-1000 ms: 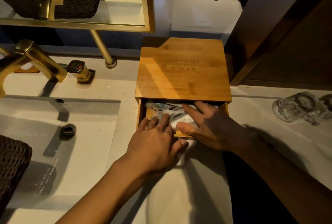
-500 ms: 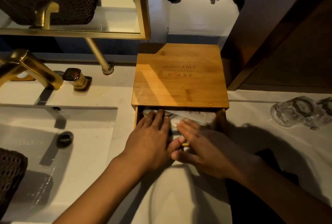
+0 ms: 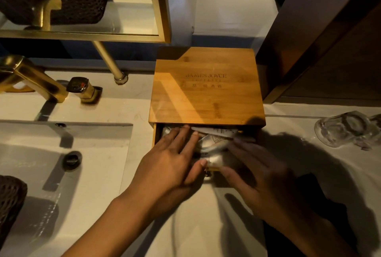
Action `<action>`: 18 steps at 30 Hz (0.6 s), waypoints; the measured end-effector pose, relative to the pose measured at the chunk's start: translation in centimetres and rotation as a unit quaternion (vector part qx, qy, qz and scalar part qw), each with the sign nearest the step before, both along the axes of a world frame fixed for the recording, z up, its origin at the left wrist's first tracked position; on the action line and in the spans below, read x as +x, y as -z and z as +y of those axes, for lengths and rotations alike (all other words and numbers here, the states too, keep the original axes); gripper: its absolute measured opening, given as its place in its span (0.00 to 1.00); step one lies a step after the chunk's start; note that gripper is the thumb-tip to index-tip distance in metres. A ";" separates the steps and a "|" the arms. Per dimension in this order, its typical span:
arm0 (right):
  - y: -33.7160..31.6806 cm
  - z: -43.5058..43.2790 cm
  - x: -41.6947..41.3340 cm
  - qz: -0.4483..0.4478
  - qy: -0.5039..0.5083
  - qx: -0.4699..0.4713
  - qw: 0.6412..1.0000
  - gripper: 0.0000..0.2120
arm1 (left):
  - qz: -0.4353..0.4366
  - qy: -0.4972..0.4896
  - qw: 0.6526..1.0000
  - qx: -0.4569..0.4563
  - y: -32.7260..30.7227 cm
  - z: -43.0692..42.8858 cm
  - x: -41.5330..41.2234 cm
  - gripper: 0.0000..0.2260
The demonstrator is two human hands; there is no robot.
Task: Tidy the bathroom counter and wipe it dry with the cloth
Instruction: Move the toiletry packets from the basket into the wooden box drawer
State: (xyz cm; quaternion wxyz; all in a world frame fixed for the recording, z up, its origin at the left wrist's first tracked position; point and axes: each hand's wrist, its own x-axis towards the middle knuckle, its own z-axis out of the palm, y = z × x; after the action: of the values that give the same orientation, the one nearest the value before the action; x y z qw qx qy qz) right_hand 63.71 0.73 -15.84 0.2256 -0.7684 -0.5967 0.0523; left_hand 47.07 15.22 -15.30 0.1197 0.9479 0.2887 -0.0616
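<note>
**Drawer packets pressed flat under both hands**

Packets (image 3: 214, 143), pale crinkled sachets, fill the open drawer of the square bamboo box (image 3: 206, 91) standing at the far side of the white stone worktop (image 3: 123, 110), right of the basin (image 3: 61, 153). Left hand (image 3: 169, 166) lies flat, fingers spread, over the drawer's left half. Right hand (image 3: 259, 172), blurred, rests open near its right half. The drawer slides near-to-far, directly ahead of both hands; closing it probably means pushing away.

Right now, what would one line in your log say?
step: tidying drawer | left hand: flat on packets | right hand: pressing packets | wooden box: drawer open | glasses: on counter
</note>
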 end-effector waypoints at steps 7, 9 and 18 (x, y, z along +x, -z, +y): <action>2.6 -1.5 -4.3 0.599 0.273 -0.134 0.741 0.12 | -0.124 -0.048 0.991 0.015 -1.0 8.2 4.3 0.26; 3.6 -0.2 -5.0 0.662 0.266 -0.123 0.690 0.09 | -0.062 -0.040 0.996 0.043 0.7 10.8 6.3 0.27; 4.3 1.7 -5.5 0.704 0.278 -0.067 0.650 0.08 | -0.044 -0.040 0.995 0.084 2.8 12.3 6.9 0.28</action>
State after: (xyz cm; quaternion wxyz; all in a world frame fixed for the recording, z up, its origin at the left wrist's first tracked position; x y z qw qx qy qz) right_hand 58.18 2.42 -20.18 0.5294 -0.6442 -0.0119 0.5520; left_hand 53.94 27.49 -18.07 0.0545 0.9440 0.3253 0.0100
